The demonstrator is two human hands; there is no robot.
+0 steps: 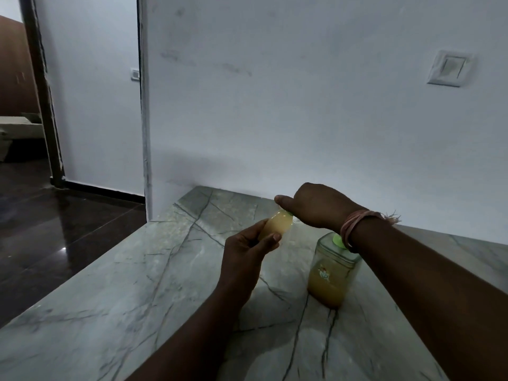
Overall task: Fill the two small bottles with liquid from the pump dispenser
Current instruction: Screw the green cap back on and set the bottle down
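Left hand (247, 247) grips small bottle (276, 225); right hand (316, 207) hides its cap, fingers unseen.

Tabletop (143, 284): polished grey-green veined stone, smooth. Pump dispenser (334, 270): clear plastic. Small bottle (276, 225): translucent plastic. Floor (55, 243): dark, glossy.

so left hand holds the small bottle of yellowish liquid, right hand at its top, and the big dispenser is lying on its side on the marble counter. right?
Not quite: the dispenser stands upright on the marble counter, under the right forearm, as the head view shows. The rest holds: the left hand holds the small bottle of yellowish liquid, and the right hand is at its top.
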